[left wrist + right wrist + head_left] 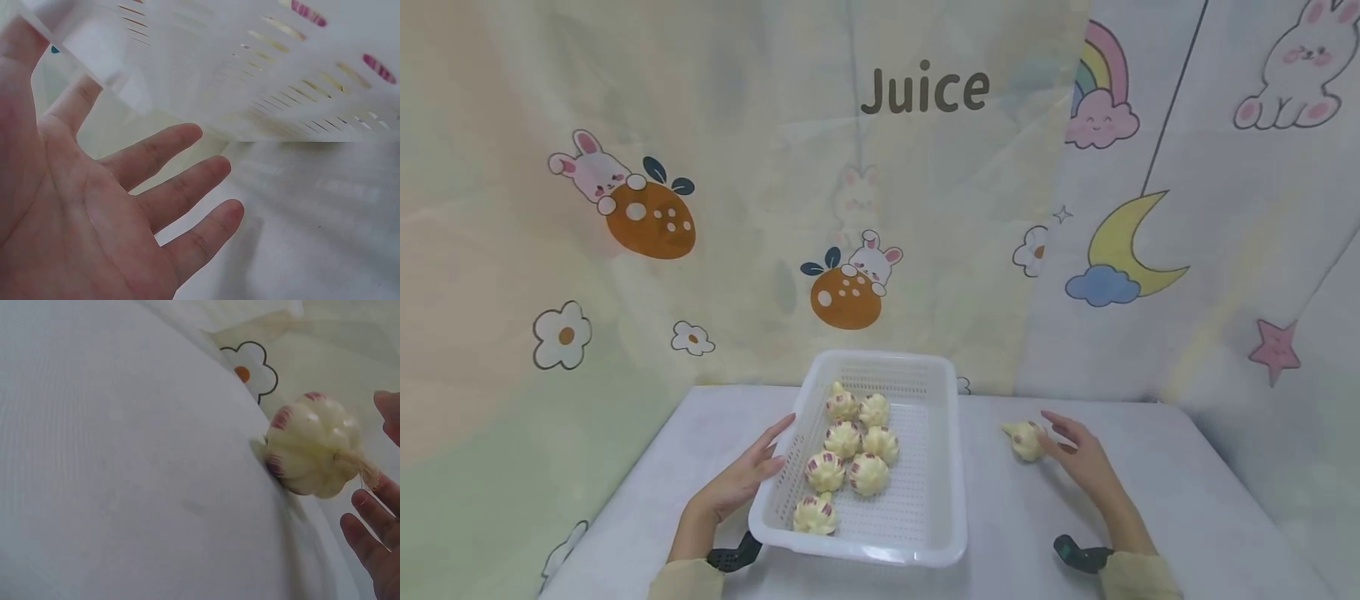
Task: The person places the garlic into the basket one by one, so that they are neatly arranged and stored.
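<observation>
A white plastic basket [925,467] stands on the table with several garlic bulbs [868,473] along its left half, cream with purple-red patches. At its left side is my left hand [741,483], thumb and a finger up at the rim. The left wrist view shows the other fingers [187,187] spread and straight beneath the slotted wall. To the right of the basket, a single garlic bulb [1024,440] lies on the table. Beside it hovers my right hand [1084,458], fingers apart. In the right wrist view the fingertips [359,531] are close to this bulb's stem [369,472].
A white cloth covers the table [1000,517]. Behind it hangs a printed curtain [737,250] with rabbits and flowers, meeting the table's back edge. Dark devices [1078,554] are strapped at both wrists.
</observation>
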A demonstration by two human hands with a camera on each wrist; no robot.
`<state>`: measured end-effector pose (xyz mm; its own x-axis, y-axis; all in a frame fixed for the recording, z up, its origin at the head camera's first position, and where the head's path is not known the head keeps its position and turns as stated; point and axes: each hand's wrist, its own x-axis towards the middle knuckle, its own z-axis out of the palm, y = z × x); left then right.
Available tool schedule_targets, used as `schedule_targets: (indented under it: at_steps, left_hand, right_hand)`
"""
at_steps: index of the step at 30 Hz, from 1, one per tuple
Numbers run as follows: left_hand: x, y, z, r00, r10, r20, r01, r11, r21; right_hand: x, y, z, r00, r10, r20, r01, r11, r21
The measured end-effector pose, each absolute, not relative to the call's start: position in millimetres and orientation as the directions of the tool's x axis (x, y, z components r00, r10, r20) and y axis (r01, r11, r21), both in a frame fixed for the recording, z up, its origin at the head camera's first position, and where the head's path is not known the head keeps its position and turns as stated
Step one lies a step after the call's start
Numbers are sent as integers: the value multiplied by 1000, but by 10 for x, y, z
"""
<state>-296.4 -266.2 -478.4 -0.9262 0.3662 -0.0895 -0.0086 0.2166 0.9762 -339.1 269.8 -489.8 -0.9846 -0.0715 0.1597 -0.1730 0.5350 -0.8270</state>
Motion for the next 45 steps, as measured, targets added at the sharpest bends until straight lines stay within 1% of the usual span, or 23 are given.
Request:
schedule_targets:
  at_steps: [5, 11, 18, 30, 38, 45]
  left_hand:
    - [-2974, -2657, -4788, -918, 385, -92, -12, 206, 978]
    - [-2967, -2626, -4754, -924, 370, -94, -12, 218, 976]
    - [-2972, -2618, -4739, -929, 360, -92, -11, 221, 975]
    - [-2958, -2624, -4740, -936, 341, -91, -10, 233, 972]
    - [-2959, -2649, -4763, -935, 341, -100, -19, 231, 973]
    - [-2960, -2650, -4760, -936, 337, -101, -24, 228, 973]
  right_hand:
    - [-3417, 2765, -5067, -987, -115, 111, -155, 521, -839]
    - [-3448, 2770, -5157, -989, -109, 97, -141, 551, -822]
    - [-3433, 2739, -5126, -984, -124, 129, -176, 538, -824]
    - [-3441, 2703, -5044, -992, -99, 79, -121, 565, -816]
    - [-3453, 2702, -5058, -989, -98, 111, -148, 586, -797]
    - [-3461, 2705, -5044, -996, -73, 59, -90, 579, -810]
